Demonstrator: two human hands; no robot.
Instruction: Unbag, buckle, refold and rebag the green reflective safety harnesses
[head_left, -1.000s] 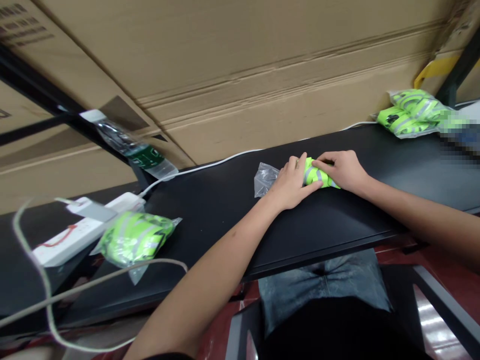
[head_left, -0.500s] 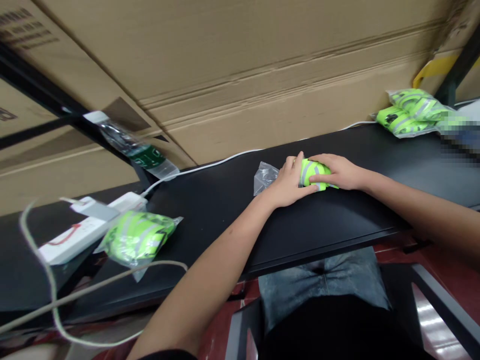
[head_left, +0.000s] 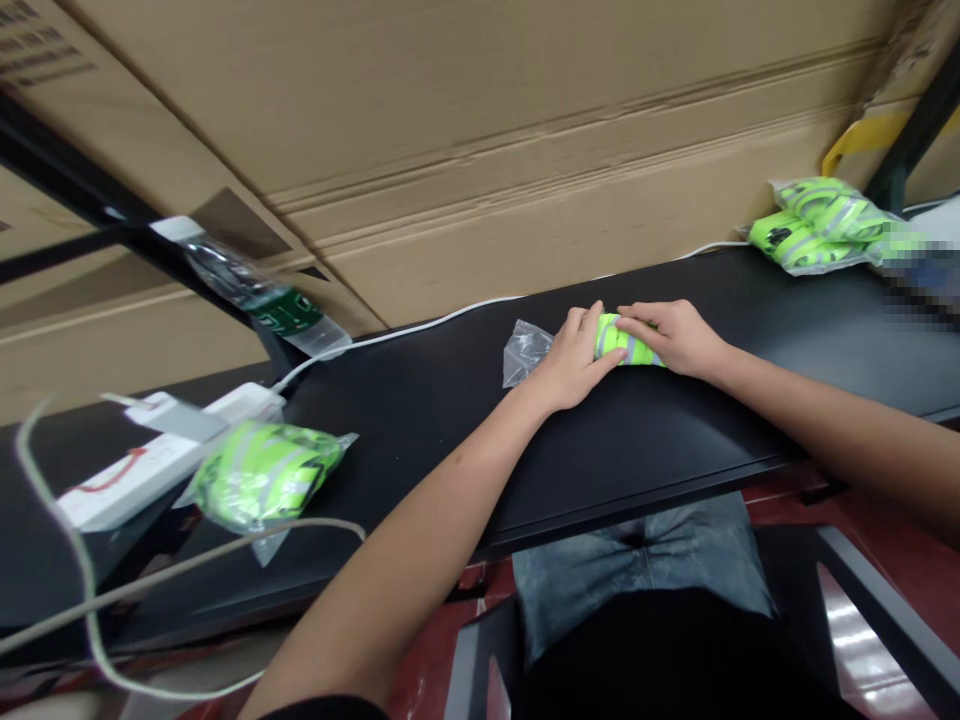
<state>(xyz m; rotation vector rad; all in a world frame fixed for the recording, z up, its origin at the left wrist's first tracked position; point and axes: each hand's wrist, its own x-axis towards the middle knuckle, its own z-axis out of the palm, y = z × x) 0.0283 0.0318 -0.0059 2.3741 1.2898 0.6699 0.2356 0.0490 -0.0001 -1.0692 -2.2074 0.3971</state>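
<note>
A folded bundle of neon yellow-green fabric with grey stripes (head_left: 628,342) lies on the black table (head_left: 450,430). My left hand (head_left: 576,358) wraps over its left end, thumb along the near side. On the right end, my right hand (head_left: 679,338) grips the fabric, with fingers on top of it. A crumpled clear plastic bag (head_left: 525,352) sits just left of my left hand, partly hidden by it.
At the left are a bagged green bundle (head_left: 262,475), a white power strip (head_left: 161,465), loose cables and a plastic bottle (head_left: 255,290). More bagged green bundles (head_left: 825,228) lie at the back right. Cardboard boxes (head_left: 525,130) stand behind the table.
My right hand has shifted slightly on the bundle, its fingers now more bunched over the right end. The bundle looks more compact. The camera view has moved a little.
</note>
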